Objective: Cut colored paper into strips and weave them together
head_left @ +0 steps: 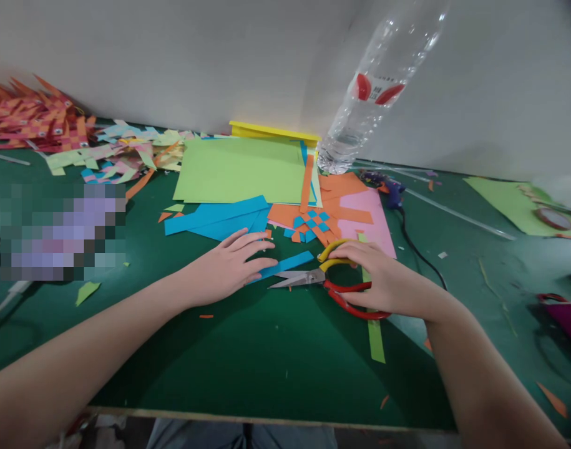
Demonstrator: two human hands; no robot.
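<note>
My left hand (231, 265) lies flat on the green table with fingers stretched out, its fingertips on one end of a blue paper strip (289, 262). My right hand (383, 280) is curled over the yellow and red handles of a pair of scissors (313, 279) lying on the table, blades pointing left toward the blue strip. Just behind them sits a small woven patch of blue and orange strips (312, 224) on orange (341, 187) and pink paper (367, 227). A light green strip (375, 337) runs under my right hand toward the table's front edge.
Green paper sheets (241, 171) and blue sheets (219, 218) lie behind my left hand. A clear plastic bottle (374, 87) leans at the back. A glue gun (394, 193) with a black cord is at right. Woven paper pieces (37, 118) pile at far left.
</note>
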